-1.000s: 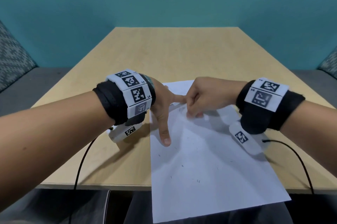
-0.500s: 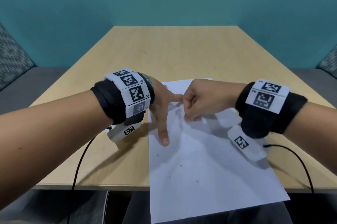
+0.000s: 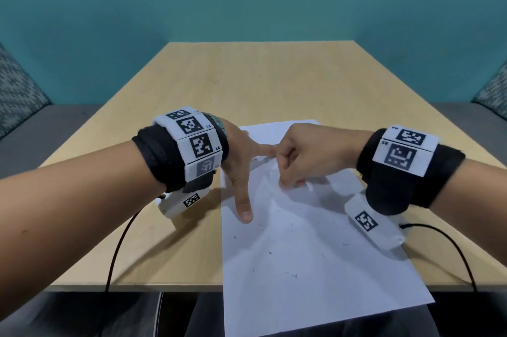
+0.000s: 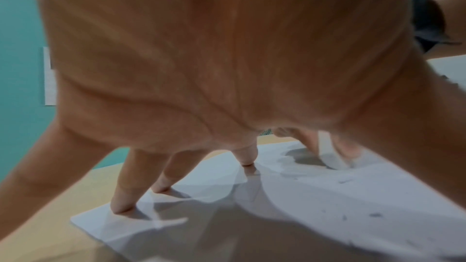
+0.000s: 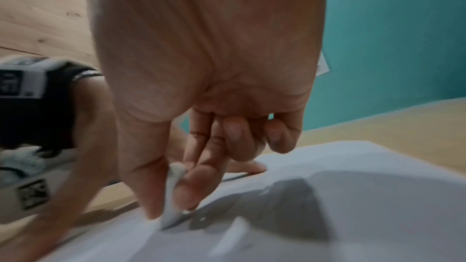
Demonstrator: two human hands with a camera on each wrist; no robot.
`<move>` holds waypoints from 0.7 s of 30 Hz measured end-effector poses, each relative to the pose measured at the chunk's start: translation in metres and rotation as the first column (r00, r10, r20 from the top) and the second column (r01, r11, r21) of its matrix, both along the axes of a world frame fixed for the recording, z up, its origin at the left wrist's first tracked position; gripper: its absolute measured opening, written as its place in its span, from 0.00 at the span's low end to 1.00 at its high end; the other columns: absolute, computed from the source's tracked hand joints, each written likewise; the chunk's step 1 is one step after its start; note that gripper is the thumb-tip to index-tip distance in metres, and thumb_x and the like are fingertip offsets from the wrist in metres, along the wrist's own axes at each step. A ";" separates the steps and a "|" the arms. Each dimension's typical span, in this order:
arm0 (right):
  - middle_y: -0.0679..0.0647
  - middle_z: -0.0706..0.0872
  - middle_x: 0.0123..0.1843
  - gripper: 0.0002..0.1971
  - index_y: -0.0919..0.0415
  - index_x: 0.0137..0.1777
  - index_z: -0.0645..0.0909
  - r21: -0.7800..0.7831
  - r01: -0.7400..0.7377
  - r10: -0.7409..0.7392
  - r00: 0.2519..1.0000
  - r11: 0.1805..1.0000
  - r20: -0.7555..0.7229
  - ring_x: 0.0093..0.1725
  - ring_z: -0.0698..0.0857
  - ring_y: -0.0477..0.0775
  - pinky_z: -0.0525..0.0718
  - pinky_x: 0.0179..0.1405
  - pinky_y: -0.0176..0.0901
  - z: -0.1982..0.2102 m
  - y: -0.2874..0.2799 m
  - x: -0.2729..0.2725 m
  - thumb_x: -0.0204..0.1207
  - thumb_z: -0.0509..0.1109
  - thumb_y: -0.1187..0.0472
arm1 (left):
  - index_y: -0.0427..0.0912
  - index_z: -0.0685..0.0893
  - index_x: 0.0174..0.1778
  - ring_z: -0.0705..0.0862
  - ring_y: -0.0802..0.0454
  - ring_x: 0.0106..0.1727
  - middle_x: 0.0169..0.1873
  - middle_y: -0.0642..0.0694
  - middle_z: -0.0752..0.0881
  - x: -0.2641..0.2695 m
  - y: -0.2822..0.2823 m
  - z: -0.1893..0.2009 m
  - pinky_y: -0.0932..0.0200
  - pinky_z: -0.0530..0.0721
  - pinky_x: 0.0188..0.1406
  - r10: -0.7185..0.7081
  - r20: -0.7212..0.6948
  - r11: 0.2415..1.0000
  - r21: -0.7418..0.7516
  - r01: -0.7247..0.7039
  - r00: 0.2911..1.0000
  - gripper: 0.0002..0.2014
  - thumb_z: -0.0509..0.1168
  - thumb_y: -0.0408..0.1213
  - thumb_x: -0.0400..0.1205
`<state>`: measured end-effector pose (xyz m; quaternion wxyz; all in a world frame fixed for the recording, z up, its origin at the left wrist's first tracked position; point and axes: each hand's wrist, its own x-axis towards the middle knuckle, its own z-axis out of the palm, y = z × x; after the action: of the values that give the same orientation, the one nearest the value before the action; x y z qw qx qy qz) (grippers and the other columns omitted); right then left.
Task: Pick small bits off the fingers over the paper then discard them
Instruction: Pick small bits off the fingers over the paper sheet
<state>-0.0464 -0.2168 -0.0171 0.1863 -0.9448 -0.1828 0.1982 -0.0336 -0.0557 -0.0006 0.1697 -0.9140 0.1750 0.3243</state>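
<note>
A white paper sheet [image 3: 315, 254] lies on the wooden table and hangs over its near edge. My left hand [image 3: 241, 169] is spread on the sheet's far left part, fingertips [image 4: 121, 206] and thumb pressing down. My right hand [image 3: 288, 181] is curled just right of the left index finger. Its thumb and forefinger pinch a small white piece [image 5: 174, 192] whose lower tip touches the paper [image 5: 353, 216]. Several tiny dark bits [image 3: 295, 275] are scattered over the sheet, also seen blurred as specks [image 4: 375, 215] in the left wrist view.
The tan table [image 3: 247, 81] stretches bare toward a teal wall. Grey benches with patterned cushions [image 3: 16, 95] flank both sides. Black cables [image 3: 118, 251] trail from both wrist units over the near table edge.
</note>
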 end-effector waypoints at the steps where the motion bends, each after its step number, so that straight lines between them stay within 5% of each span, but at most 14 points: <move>1: 0.46 0.86 0.26 0.07 0.64 0.33 0.89 0.000 -0.001 0.001 1.000 1.000 0.003 0.27 0.76 0.43 0.77 0.34 0.37 0.000 0.000 0.001 0.67 0.80 0.60 | 0.87 0.31 0.76 0.64 0.43 0.87 0.90 0.45 0.51 0.000 0.000 0.000 0.42 0.67 0.82 0.005 -0.002 1.000 0.002 -0.005 1.000 0.72 0.84 0.70 0.54; 4: 0.46 0.85 0.26 0.07 0.64 0.33 0.89 -0.002 0.112 -0.112 0.988 0.994 0.111 0.27 0.75 0.45 0.76 0.33 0.40 0.002 -0.011 0.011 0.66 0.79 0.60 | 0.88 0.28 0.75 0.59 0.43 0.89 0.91 0.45 0.46 0.000 0.000 -0.001 0.41 0.65 0.83 0.024 -0.003 1.000 0.003 -0.024 1.000 0.73 0.84 0.70 0.53; 9: 0.46 0.88 0.26 0.07 0.64 0.34 0.89 -0.018 -0.005 0.005 1.000 1.000 -0.007 0.27 0.78 0.41 0.78 0.36 0.37 0.000 -0.004 0.001 0.67 0.80 0.60 | 0.90 0.31 0.74 0.60 0.44 0.88 0.91 0.45 0.49 0.003 0.001 -0.002 0.40 0.66 0.83 0.015 -0.006 1.000 -0.002 -0.015 1.000 0.72 0.85 0.69 0.53; 12: 0.47 0.86 0.26 0.08 0.65 0.34 0.89 -0.018 0.094 -0.093 0.993 0.995 0.067 0.29 0.77 0.46 0.78 0.37 0.43 0.003 -0.011 0.011 0.65 0.80 0.59 | 0.87 0.28 0.75 0.53 0.44 0.90 0.91 0.43 0.41 0.003 0.000 -0.002 0.39 0.62 0.84 0.025 -0.006 1.000 0.007 -0.025 1.000 0.74 0.85 0.69 0.54; 17: 0.46 0.87 0.26 0.08 0.64 0.34 0.89 -0.013 -0.012 0.011 1.000 1.000 -0.022 0.27 0.77 0.41 0.77 0.36 0.35 0.001 -0.002 -0.001 0.67 0.80 0.59 | 0.91 0.31 0.73 0.61 0.44 0.88 0.91 0.45 0.49 0.003 0.001 -0.003 0.40 0.66 0.83 0.018 -0.008 1.000 0.009 -0.018 1.000 0.72 0.85 0.70 0.51; 21: 0.44 0.86 0.24 0.08 0.62 0.31 0.87 -0.033 0.117 -0.114 0.991 0.993 0.076 0.26 0.77 0.44 0.77 0.34 0.41 0.005 -0.012 0.012 0.65 0.80 0.59 | 0.90 0.27 0.73 0.58 0.44 0.89 0.91 0.44 0.43 0.003 0.001 -0.002 0.39 0.65 0.83 0.025 0.003 0.999 0.024 -0.025 1.000 0.74 0.84 0.72 0.49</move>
<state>-0.0345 -0.2289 -0.0125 0.1730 -0.9638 -0.1308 0.1552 -0.0308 -0.0550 -0.0031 0.1770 -0.9144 0.1596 0.3272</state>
